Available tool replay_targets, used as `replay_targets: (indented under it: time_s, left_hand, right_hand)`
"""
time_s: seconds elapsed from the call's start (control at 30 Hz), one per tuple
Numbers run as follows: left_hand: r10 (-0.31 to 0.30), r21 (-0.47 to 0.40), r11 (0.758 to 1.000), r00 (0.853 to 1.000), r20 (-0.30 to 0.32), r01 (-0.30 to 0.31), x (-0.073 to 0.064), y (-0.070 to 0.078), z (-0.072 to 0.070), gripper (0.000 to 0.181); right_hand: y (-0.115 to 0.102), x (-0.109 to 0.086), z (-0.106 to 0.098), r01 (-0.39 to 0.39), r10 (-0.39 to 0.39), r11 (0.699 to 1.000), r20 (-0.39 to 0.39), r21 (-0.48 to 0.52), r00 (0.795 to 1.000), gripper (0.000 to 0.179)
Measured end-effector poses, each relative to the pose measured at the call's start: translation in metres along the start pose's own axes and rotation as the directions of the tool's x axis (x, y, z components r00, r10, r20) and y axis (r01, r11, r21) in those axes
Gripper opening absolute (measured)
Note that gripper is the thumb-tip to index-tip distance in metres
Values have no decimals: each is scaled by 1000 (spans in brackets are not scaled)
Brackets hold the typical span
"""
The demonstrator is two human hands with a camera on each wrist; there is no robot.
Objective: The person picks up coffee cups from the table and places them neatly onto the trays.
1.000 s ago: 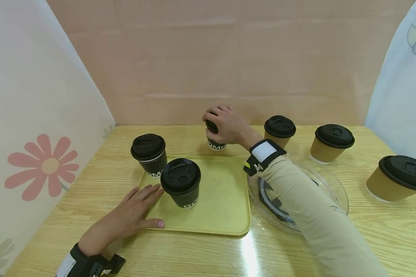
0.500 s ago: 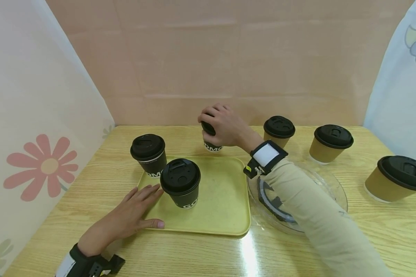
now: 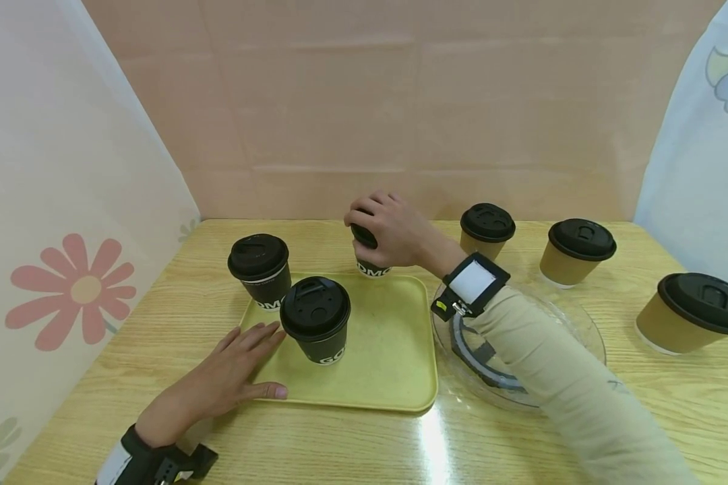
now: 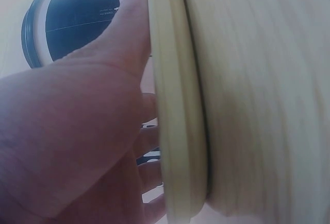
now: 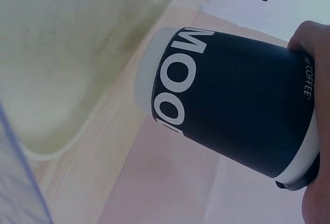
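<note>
Head view first: my right hand point(image 3: 391, 229) is gripping a black paper cup point(image 3: 373, 269) from above, fingers curling round the lid point(image 3: 362, 236), and the cup is showing right at the back edge of the yellow tray point(image 3: 388, 377). My left hand point(image 3: 239, 370) is lying spread along the tray's left side, not clutching anything. A second black cup point(image 3: 317, 320) is standing on the tray by my fingertips, a third black cup point(image 3: 261, 269) at the back left corner. Brown cups point(image 3: 578, 250) and a clear dish point(image 3: 585, 323) are sitting off to the right. The wooden table point(image 3: 340, 448) is looking pretty glossy, with a beige sheet point(image 3: 340, 101) hanging behind it.

In the left wrist view, my thumb is resting along the tray's rim, which I'm guessing is stiff.

In the right wrist view, my grip is wrapping the lid end. I'm figuring the cup is light and firm but dentable, maybe a bit slick. I'd be holding just under the lid, since the lid could be popping off. I'm not managing to tell whether the base is touching anything.
</note>
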State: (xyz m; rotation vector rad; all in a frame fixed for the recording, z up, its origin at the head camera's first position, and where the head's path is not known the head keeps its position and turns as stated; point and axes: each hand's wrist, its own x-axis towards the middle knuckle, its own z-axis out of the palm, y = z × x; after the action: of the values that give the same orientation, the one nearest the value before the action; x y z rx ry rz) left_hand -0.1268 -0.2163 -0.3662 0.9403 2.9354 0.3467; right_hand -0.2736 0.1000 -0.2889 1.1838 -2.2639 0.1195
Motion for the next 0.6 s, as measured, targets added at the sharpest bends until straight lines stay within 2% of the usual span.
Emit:
replay_targets:
  time_s: [0.6]
  left_hand:
    - [-7, -6, 1000, 1000, 9, 7, 0, 0, 0, 91]
  right_hand:
    - [-17, -7, -4, 61, -62, 998, 52, 9, 997, 27]
